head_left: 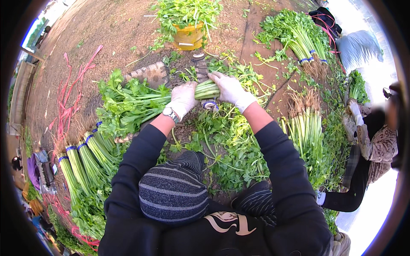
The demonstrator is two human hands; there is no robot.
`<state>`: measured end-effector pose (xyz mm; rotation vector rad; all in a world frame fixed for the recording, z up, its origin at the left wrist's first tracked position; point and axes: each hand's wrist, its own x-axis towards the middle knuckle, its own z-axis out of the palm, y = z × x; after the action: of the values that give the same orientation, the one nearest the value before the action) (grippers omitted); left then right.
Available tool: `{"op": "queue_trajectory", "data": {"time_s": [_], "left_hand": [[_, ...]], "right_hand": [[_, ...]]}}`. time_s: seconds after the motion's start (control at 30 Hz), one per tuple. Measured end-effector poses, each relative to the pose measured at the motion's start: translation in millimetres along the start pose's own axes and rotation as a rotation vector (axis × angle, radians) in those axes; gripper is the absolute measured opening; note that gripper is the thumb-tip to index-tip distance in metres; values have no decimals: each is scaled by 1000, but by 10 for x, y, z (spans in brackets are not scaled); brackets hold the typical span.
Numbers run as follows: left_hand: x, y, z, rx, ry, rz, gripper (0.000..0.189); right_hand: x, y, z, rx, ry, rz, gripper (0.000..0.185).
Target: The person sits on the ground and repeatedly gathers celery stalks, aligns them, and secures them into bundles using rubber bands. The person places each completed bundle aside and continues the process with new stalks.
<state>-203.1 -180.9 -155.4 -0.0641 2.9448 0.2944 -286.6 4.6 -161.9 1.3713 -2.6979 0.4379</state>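
A bunch of celery (206,89) lies crosswise in front of me, its leaves to the left. My left hand (184,100), in a pale glove with a wristwatch above it, grips the stalks. The other end of the stalks is in my right hand (230,90), also gloved, which hides that end. Just below the bunch shows a white roll with a blue edge (210,105), partly covered. Loose celery leaves and stems (233,140) cover the ground beneath my forearms.
Blue-banded celery bunches (91,160) lie at left, with pink ribbon (72,86) beyond. Unbanded rooted celery (306,131) lies at right, more banded bunches (302,48) farther back. A yellow bucket (189,36) holds greens. Another person (368,147) sits at the right edge.
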Motion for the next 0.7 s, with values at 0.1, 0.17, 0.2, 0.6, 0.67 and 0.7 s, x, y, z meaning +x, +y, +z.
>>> {"op": "queue_trajectory", "data": {"time_s": [0.1,0.17,0.2,0.6,0.67,0.7], "left_hand": [[-51,27,-65,109,29,80,58],[-44,93,-239,162,-71,137,59],[47,121,-376,151,-166,150,60],[198,-31,-244,-37,-195,169,62],[157,17,-252,8,-247,160,55],[133,11,-297,31,-269,132,52]], "right_hand": [[48,59,44,-3,-38,-32,43],[42,43,20,-59,-99,-15,45],[30,51,23,-78,-73,-28,46],[-379,77,-91,1076,21,391,70],[-404,43,-17,993,79,290,69],[-418,32,14,927,94,223,68]]}}
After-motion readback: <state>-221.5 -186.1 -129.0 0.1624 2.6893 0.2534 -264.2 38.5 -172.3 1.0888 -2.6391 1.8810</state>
